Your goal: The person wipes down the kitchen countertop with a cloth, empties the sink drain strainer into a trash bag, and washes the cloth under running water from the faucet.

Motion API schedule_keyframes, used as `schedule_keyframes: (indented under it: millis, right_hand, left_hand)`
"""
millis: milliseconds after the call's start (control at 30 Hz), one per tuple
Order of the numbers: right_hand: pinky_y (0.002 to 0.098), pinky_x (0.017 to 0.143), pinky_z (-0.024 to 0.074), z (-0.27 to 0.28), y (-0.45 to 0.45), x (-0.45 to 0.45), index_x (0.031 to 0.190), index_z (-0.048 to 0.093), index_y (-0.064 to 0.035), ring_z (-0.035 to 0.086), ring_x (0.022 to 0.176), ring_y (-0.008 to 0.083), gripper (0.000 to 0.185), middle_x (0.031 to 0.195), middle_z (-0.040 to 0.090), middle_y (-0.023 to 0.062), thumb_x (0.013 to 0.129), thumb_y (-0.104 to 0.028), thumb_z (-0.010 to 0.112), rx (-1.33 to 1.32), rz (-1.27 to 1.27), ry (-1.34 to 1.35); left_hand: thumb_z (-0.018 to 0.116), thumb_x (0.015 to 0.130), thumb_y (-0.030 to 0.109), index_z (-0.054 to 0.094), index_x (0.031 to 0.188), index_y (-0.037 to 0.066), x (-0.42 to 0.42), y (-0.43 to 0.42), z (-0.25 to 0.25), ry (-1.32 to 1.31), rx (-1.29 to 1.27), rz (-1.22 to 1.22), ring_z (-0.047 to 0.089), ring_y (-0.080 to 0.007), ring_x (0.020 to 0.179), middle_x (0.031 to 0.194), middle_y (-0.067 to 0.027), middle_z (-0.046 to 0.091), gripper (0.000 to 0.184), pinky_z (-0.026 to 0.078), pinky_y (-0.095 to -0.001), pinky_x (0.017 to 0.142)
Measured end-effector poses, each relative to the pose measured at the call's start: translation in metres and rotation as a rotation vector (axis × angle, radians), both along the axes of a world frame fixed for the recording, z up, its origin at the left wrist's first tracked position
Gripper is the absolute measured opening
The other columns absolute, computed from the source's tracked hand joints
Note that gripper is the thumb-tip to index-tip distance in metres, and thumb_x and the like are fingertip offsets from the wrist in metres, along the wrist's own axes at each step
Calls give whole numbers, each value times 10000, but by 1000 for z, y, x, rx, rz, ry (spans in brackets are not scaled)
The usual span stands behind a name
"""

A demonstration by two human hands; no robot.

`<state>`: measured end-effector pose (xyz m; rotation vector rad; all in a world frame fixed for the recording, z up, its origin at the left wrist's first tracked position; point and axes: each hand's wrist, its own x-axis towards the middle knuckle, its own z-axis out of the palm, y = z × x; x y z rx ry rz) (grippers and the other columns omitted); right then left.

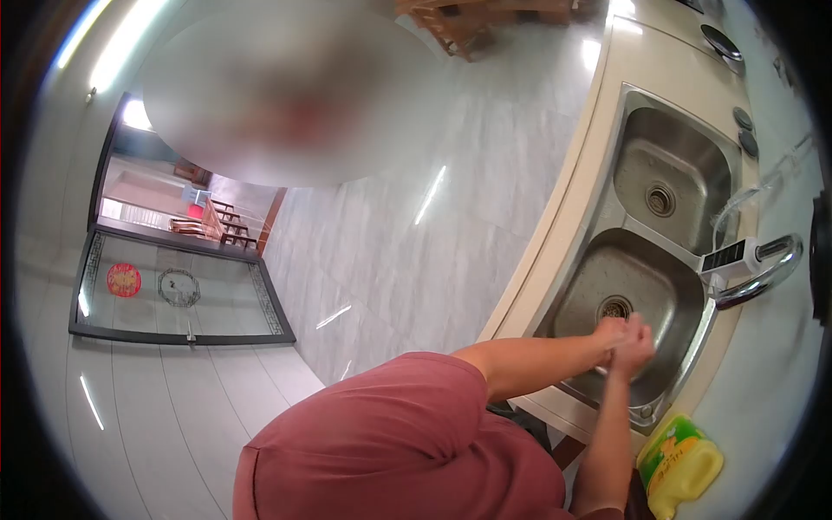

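Note:
My left hand [610, 333] and my right hand [634, 350] are pressed together above the near basin [576, 299] of a steel double sink. My right hand's fingers are curled closed against my left hand. The left fingers are mostly hidden behind it, and some motion blur covers both. No separate object shows between them. Below the hands is the basin's drain [614, 308]. A chrome faucet [758, 276] with a white box-like unit [730, 260] stands on the sink's wall side, apart from my hands.
A yellow jug with a green label [680, 468] stands on the counter beside the near basin. The far basin [637, 169] lies beyond a divider. A glass-panelled door [225, 290] stands across the tiled floor [407, 251]. A blurred shape hides part of the upper view.

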<state>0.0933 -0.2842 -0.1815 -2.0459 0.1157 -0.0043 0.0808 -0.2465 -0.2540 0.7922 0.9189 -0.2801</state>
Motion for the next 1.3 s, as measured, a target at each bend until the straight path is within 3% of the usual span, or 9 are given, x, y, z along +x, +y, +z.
schedule_keyframes:
  millis: [133,367,467,633,833,1033,1100,1167,1300]
  right_hand:
    - [397,589,399,7,-12,32,690,558,25,412,608,166,450,600,523,93,964,-312,673,9,-11,68]
    - [397,658,461,-25,-17,22,746,627,28,480,645,207,418,686,617,116,961,-330,653,-23,-67,119]
    - [404,647,463,-4,-2,18,757,645,20,486,633,201,410,695,640,109,963,-334,652,84,-98,127]
    - [377,630,448,26,14,-20,719,615,10,465,634,151,425,631,567,55,969,-334,645,7,41,151]
    - [355,601,403,12,7,12,653,509,17,409,644,124,488,627,479,31,967,-312,687,207,-60,175]
    - [372,552,408,-12,12,-1,688,566,-30,435,585,132,380,622,543,52,949,-272,698,161,-12,-13]
    - [400,635,468,-36,-15,35,757,649,-11,573,642,195,275,666,622,115,916,-230,694,5,49,118]
    - [421,608,456,-14,-1,25,764,659,-32,547,611,222,317,668,628,137,947,-291,659,94,-12,26]
    - [420,612,482,22,18,-15,733,659,-10,603,599,303,301,668,651,185,897,-259,700,10,7,-20]
  left_hand:
    - [513,1034,237,598,1325,14,16,-13,-3,36,573,45,651,-230,969,1094,-153,674,376,525,-414,831]
    - [542,1019,219,691,1155,92,7,-3,-30,-101,-29,45,662,-201,783,890,-78,691,238,525,-409,737]
    - [548,1015,182,680,1123,78,13,-31,-19,99,777,28,677,-209,905,1025,-80,717,199,538,-391,796]
    - [558,1011,187,583,1366,-9,5,24,-1,9,18,99,616,-219,1206,1359,-160,639,407,510,-383,974]
    - [597,1019,209,564,1390,-6,9,11,47,-16,349,23,636,-217,1141,1333,-146,649,430,505,-362,986]
    - [620,975,210,687,1128,36,6,22,-83,-253,-44,22,633,-142,1022,1129,-94,710,241,516,-360,911]
    - [519,991,170,671,1096,57,0,11,20,-169,554,-167,666,-241,972,1090,-102,712,216,532,-399,885]
    - [491,1023,223,658,1025,109,0,28,-8,-353,-393,132,674,-239,907,1029,-118,701,203,556,-415,811]
    - [483,1050,224,643,1029,107,-3,61,-46,-558,-799,61,673,-228,775,902,-83,682,199,570,-414,721]
